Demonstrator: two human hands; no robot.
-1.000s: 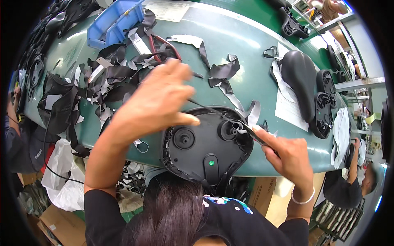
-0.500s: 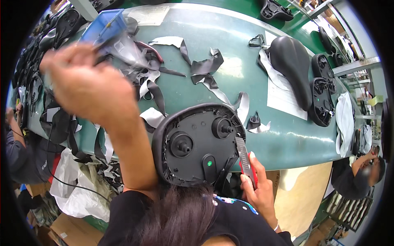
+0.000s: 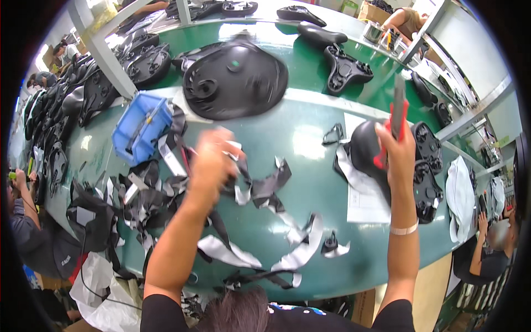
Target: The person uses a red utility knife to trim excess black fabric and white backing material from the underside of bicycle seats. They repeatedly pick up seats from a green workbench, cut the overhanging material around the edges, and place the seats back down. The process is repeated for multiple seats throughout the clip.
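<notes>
My left hand (image 3: 213, 160), blurred by motion, hangs over the fabric scraps (image 3: 149, 196) on the green table; whether its fingers are open or closed is smeared. Beyond it and apart from it is a wide black bicycle saddle (image 3: 257, 77), underside up and blurred, over the table's far edge. Raised at the right, my right hand (image 3: 401, 149) is closed around a red utility knife (image 3: 397, 119) with its blade pointing away from me. Behind that hand, a black saddle (image 3: 365, 146) rests right side up on a printed sheet (image 3: 362, 207), partly hidden.
A blue plastic bin (image 3: 142, 130) stands at the far left beside a metal post (image 3: 105, 52). Black saddles (image 3: 66, 105) are heaped farther left. More saddles (image 3: 343, 69) lie on the green surface beyond. Other people sit at the left and right (image 3: 489, 249).
The wide saddle has gone from in front of me to the table's far side. My left hand has moved right, and my right hand has risen and reached forward with the knife.
</notes>
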